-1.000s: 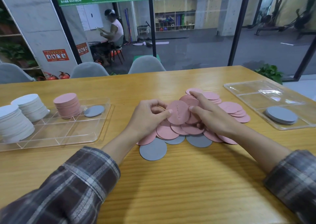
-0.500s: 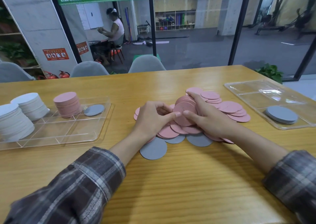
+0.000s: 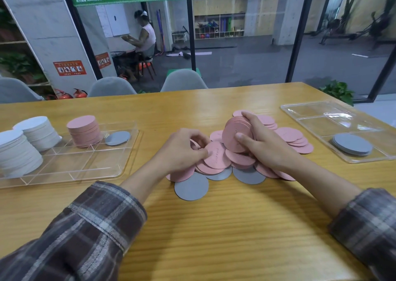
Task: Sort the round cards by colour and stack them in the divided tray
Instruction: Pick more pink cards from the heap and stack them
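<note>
A loose pile of pink round cards (image 3: pixel 287 134) with a few grey cards (image 3: pixel 191 186) under its near edge lies mid-table. My right hand (image 3: pixel 264 144) grips a tilted stack of pink cards (image 3: pixel 234 134) above the pile. My left hand (image 3: pixel 182 151) pinches a single pink card (image 3: pixel 217 155) on the pile's left side. The divided clear tray (image 3: pixel 70 162) at the left holds a pink stack (image 3: pixel 84 130), one grey card (image 3: pixel 117 138) and two white stacks (image 3: pixel 18 153).
A second clear tray (image 3: pixel 317 117) at the right holds a low grey stack (image 3: pixel 352 144). Grey chairs (image 3: pixel 183 81) stand behind the table's far edge, with a glass wall beyond. Bare wood table (image 3: pixel 214 227) lies in front of the pile.
My right hand has lifted its gathered pink stack up and tilted it on edge. My left hand has shifted onto a pink card lying on the pile.
</note>
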A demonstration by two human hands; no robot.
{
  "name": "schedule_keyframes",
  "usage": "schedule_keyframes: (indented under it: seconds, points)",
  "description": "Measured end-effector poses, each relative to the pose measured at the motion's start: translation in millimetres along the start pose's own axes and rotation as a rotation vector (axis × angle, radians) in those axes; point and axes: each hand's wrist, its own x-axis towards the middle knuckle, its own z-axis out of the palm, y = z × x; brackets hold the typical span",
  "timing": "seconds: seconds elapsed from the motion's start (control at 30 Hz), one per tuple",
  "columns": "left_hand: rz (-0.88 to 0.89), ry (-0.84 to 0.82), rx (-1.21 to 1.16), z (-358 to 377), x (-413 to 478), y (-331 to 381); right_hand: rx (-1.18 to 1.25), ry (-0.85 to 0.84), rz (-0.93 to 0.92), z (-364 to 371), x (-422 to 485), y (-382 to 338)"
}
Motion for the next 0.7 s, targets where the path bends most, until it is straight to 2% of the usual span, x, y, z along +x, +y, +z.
schedule_keyframes:
  seconds: [0.13, 0.27, 0.4, 0.53, 0.7]
  points:
    - [-0.082, 0.094, -0.172, -6.6, 4.7, -7.0, 0.001, -0.006, 0.021, -0.2, -0.5, 1.4]
    - [-0.074, 0.073, -0.368, -5.8, 3.9, -5.1, 0.034, -0.013, 0.045, 0.2, -1.3, 1.0]
    - [-0.018, 0.089, -0.346, 12.5, 0.7, 0.4, 0.062, -0.052, 0.035, 0.5, -2.3, -1.5]
    - [-0.003, 0.178, -0.304, 27.1, 2.4, 5.1, 0.075, -0.060, 0.023, 1.0, -4.5, -4.7]
    - [0.058, 0.188, -0.272, 29.2, 0.1, 13.1, -0.028, -0.098, -0.042, 3.5, -4.9, -5.2]
